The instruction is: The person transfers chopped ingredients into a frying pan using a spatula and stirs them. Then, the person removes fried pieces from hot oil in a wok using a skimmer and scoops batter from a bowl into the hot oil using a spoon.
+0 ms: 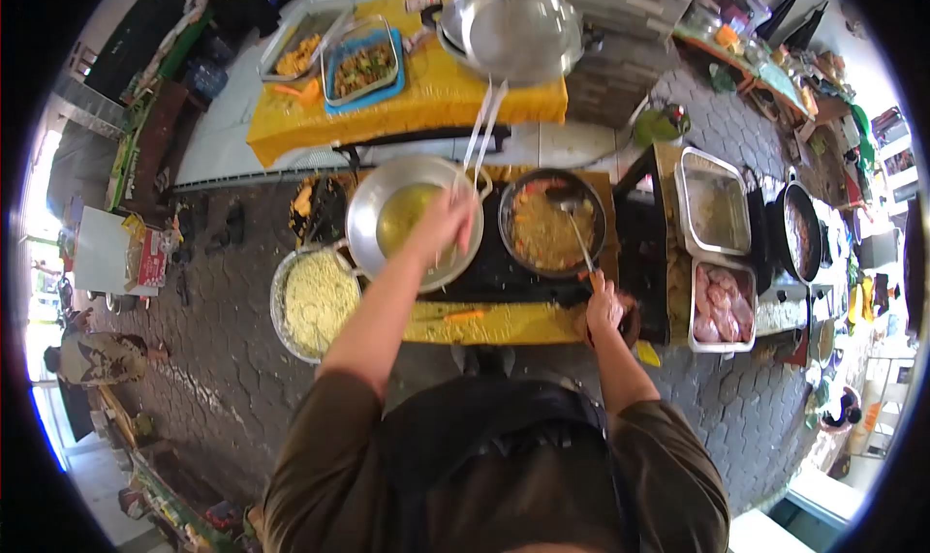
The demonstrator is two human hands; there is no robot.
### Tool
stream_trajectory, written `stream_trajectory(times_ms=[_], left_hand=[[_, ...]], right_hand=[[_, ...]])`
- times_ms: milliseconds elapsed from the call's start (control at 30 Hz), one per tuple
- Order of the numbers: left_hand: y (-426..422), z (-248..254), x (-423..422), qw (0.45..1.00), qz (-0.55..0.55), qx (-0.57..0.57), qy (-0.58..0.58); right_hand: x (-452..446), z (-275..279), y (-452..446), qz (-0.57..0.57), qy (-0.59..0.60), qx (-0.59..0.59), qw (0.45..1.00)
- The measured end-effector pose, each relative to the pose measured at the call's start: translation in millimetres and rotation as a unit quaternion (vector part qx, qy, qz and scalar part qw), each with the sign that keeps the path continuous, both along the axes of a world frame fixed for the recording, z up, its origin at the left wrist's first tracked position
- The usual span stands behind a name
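Over the wide silver pan (360,214) with yellowish oil (395,222) is my left hand (448,226), its fingers closed round a pair of long metal tongs (480,132). The tongs' two arms point away from me, past the pan's far rim; whatever lies under the hand is hidden. My right hand (604,309) grips the wooden handle of a ladle (583,241). Its metal head rests in a dark frying pan (506,243) of brownish food in sauce (542,226) with orange and red bits.
A bowl of pale crumbs (315,301) sits at left. Trays of raw chicken (722,306) and liquid (715,214) stand at right, beside another black pan (797,229). Beyond is a yellow-covered table (436,78) with food trays and large metal bowls (513,30). Another person (102,357) is at left.
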State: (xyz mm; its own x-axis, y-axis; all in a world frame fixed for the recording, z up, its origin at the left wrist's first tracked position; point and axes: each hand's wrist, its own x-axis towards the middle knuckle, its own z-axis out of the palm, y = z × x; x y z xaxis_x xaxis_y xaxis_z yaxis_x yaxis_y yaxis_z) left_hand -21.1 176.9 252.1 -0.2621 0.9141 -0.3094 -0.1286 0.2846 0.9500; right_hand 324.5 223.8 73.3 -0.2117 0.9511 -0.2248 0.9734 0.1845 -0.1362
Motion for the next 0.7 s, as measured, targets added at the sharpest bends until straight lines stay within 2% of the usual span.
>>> stream_trajectory(times_ms=[33, 67, 100, 300, 333, 433, 500, 567, 633, 700], left_hand=[[29, -10, -17, 0.998, -0.045, 0.05, 0.022], [62, -27, -33, 0.996, -0.067, 0.047, -0.042], [88, -19, -35, 0.998, -0.004, 0.04, -0.049], [195, -42, -60, 0.98, 0.032, 0.002, -0.194], [209, -49, -64, 0.985, 0.019, 0.006, -0.17], [221, -45, -63, 0.989, 0.011, 0.001, -0.144], [227, -51, -66, 0.968, -0.029, 0.033, -0.249], [224, -53, -66, 0.927, -0.023, 0.067, -0.367], [208, -44, -55, 0.908, 0.044, 0.048, -0.414], [186, -61, -50, 0.888, 0.066, 0.049, -0.453]], right_hand=[[2, -4, 0, 0.017, 0.011, 0.015, 1.0], [4, -8, 2, 0.015, 0.007, -0.004, 1.0], [5, -11, 3, 0.015, -0.001, -0.024, 1.0], [6, -29, 2, -0.02, 0.024, -0.069, 0.997], [7, -30, 0, -0.034, 0.04, -0.068, 0.996], [11, -35, -7, -0.04, 0.086, -0.04, 0.995], [13, -37, -9, -0.04, 0.111, -0.02, 0.993], [12, -33, -12, -0.016, 0.101, 0.014, 0.995], [1, -16, -19, 0.017, 0.104, 0.015, 0.994], [-17, -9, -24, 0.042, 0.103, 0.022, 0.994]])
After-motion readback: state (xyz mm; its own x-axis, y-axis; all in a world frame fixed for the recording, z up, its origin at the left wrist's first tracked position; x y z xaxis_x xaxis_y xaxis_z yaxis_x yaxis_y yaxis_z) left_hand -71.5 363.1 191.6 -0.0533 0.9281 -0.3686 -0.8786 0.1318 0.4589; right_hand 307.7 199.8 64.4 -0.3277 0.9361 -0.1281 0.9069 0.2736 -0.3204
